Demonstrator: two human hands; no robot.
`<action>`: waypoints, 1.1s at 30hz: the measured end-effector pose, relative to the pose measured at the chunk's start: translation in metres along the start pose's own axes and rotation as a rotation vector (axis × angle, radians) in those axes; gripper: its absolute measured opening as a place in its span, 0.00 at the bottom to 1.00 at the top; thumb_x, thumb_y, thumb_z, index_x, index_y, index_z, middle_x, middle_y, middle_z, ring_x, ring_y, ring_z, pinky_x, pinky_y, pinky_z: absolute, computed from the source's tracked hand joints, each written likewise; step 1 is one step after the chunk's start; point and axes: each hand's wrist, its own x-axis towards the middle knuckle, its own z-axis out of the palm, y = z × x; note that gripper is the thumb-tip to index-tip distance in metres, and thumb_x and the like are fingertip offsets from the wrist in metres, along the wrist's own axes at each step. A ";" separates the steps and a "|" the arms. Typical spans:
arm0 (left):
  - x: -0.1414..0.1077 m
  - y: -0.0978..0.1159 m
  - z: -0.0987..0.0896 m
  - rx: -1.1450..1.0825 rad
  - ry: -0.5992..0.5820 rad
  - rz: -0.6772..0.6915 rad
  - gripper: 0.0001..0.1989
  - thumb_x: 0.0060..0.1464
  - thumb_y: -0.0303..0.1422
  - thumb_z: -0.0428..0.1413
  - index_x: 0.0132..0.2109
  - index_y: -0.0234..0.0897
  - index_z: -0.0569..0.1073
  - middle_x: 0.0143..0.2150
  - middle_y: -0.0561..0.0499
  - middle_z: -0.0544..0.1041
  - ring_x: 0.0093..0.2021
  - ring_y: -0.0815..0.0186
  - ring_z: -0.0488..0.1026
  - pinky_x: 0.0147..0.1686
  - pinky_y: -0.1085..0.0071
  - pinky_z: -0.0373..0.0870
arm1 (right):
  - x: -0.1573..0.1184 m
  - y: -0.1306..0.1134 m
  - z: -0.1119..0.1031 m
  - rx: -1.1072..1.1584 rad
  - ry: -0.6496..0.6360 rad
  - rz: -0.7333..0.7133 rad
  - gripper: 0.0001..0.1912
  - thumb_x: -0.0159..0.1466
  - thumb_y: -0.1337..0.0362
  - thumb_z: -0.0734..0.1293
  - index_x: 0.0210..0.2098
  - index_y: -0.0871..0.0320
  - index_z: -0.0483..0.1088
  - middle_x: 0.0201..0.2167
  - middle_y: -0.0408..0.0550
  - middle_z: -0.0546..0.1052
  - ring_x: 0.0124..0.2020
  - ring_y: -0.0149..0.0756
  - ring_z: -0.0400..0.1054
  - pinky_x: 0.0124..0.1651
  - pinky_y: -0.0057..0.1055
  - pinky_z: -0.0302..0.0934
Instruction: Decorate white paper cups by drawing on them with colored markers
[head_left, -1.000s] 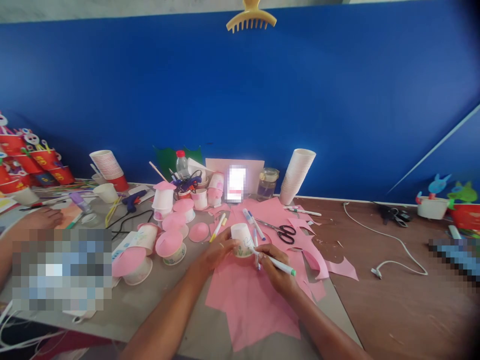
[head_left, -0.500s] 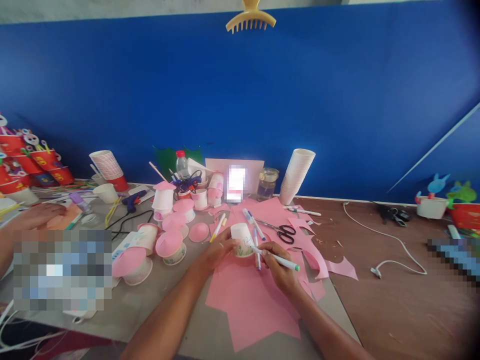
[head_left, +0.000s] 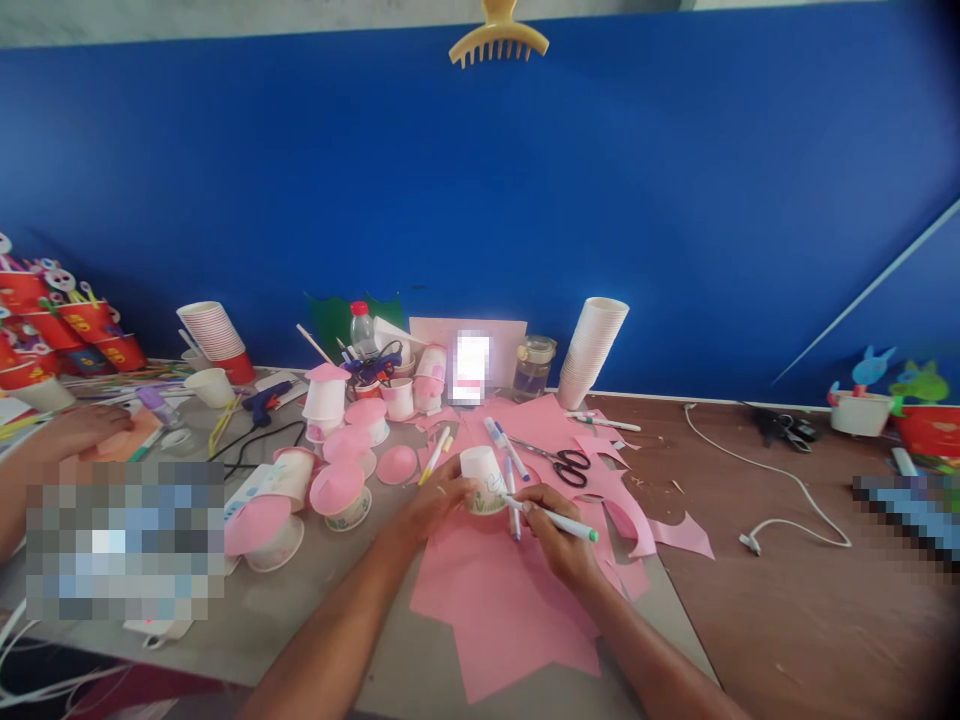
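Observation:
An upside-down white paper cup [head_left: 481, 470] with green drawing low on its side is gripped at its left by my left hand [head_left: 442, 497]. My right hand [head_left: 553, 525] is closed around a white marker with a green end [head_left: 574, 524]; its tip meets the lower right of the cup's side. Beneath both hands lies torn and cut pink paper [head_left: 517, 620]. Blue-and-white markers [head_left: 513, 452] rest just behind the cup, and a yellow marker [head_left: 433, 460] is beside my left fingers. Black-handled scissors [head_left: 574, 467] lie to the right.
Cups with pink paper tops [head_left: 341, 488] stand to the left. At the back are a lit, blurred screen [head_left: 471, 366], a glass jar [head_left: 534, 366] and a tall cup stack [head_left: 594, 350]. A white cable [head_left: 795, 480] crosses the brown table. Another person's hand [head_left: 97, 428] is at far left.
The marker tip has shifted very slightly down at the cup's side. Both hands keep nearly the same place, and the view has moved a touch.

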 end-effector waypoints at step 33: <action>0.001 -0.002 -0.004 0.001 -0.021 -0.015 0.31 0.44 0.35 0.63 0.58 0.36 0.71 0.43 0.44 0.79 0.41 0.59 0.74 0.37 0.68 0.65 | 0.001 -0.008 -0.001 0.070 -0.019 0.007 0.07 0.57 0.63 0.62 0.28 0.56 0.71 0.16 0.40 0.71 0.18 0.32 0.64 0.22 0.28 0.58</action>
